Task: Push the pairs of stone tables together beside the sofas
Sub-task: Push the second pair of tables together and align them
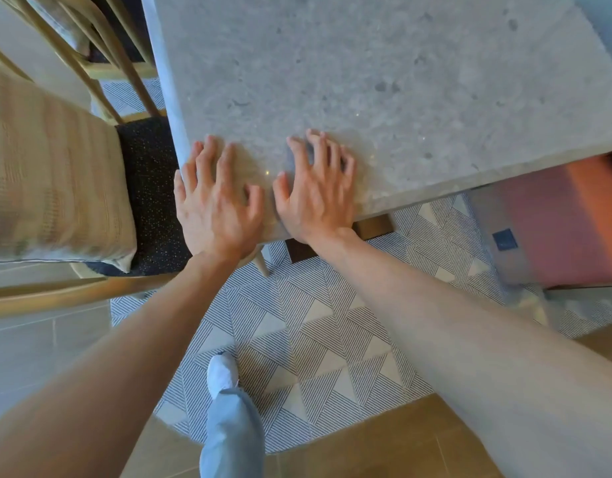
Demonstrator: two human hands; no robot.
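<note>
A grey speckled stone table fills the upper middle of the view, its near corner pointing toward me. My left hand lies flat on that near corner with its fingers spread. My right hand rests palm-down just to its right, at the table's front edge, fingers spread and slightly bent. Neither hand holds anything. A wooden-framed sofa with a beige striped cushion stands at the left, close against the table's left edge. A second stone table is not in view.
A patterned black-and-white rug lies under the table. An orange-red block stands at the right, below the table's front edge. My leg and white shoe stand on the rug. Brown floor tiles border the rug at the front.
</note>
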